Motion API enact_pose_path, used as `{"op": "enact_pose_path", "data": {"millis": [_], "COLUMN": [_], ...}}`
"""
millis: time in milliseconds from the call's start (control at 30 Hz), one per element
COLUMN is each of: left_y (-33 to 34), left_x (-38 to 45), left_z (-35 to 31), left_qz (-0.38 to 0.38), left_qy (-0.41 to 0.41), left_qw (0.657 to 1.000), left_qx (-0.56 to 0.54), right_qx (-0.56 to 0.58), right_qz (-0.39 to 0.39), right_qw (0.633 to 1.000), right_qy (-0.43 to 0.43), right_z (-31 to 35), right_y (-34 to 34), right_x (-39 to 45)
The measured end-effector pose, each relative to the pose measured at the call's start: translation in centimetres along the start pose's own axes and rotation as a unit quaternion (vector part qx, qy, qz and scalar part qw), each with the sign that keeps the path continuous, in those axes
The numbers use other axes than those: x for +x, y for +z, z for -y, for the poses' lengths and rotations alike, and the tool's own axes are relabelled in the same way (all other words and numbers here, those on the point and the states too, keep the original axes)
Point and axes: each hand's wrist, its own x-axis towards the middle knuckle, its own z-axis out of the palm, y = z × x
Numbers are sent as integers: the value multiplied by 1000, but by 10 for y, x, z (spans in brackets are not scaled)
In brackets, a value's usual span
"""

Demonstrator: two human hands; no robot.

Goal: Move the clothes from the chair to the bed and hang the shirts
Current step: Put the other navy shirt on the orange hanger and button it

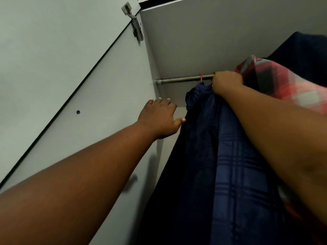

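- The wardrobe rail (184, 79) is running horizontally across the centre of the frame, from the side panel (123, 96) toward the right.
- The right hand (227, 84) is sitting at the rail, right of centre, with fingers curled at the collar end of the navy checked shirt (230, 165); the grip point itself is hidden, so whether it is holding the hanger or the fabric cannot be told.
- The navy checked shirt is hanging with its long axis descending from the rail to the lower right of the frame.
- The left hand (160, 119) is reaching in lower and left of the rail, fingers spread and holding nothing, thumb just beside the shirt's left edge.
- A pink hanger hook (201, 77) is sitting over the rail, just left of the right hand.
- A red plaid shirt (290, 85) is lying at the right edge, behind the right forearm.
- Judgement: the right hand is nearer the rail, so seating the hanger is falling to it.
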Motion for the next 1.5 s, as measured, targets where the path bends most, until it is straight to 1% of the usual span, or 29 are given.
{"op": "enact_pose_path", "data": {"millis": [67,167,267,367,467,600,700,800,867,967,1133,1267,1400,1500], "left_y": [2,4,5,5,0,-6,-12,-5,-9,-21,-72,-137,-197,-242], "left_x": [-1,-6,-14,-24,-37,-57,-73,-100,-121,-159,-217,-260,-280,-275], "left_z": [4,6,5,-1,-9,-31,-51,-71,-79,-84,-99,-141,-180,-204], "left_qz": [-1,6,10,17,14,3,34,56,67,111,98,78,110,129], "left_qy": [-2,0,3,7,14,29,28,14,0,-9,-17,-44,-22,-6], "left_qw": [1000,1000,1000,999,998,995,992,989,985,982,985,985,982,980], "left_qx": [-7,-19,-26,-45,-58,-97,-120,-140,-158,-151,-143,-147,-150,-154], "right_qx": [56,134,194,155,84,41,33,47,51,79,121,139,146,158], "right_qz": [-4,27,56,69,53,71,68,92,112,141,176,201,231,243], "right_qw": [998,989,977,983,994,997,997,995,992,987,976,967,959,955], "right_qy": [20,53,63,77,49,14,-9,-15,-16,-25,-41,-66,-80,-61], "right_z": [-2,-4,-2,3,16,28,30,28,24,20,-3,-39,-73,-96], "right_y": [-2,-10,-17,-22,-37,-49,-56,-47,-53,-71,-128,-190,-252,-296], "right_x": [-8,-31,-60,-95,-138,-186,-214,-239,-255,-286,-345,-385,-417,-427]}}
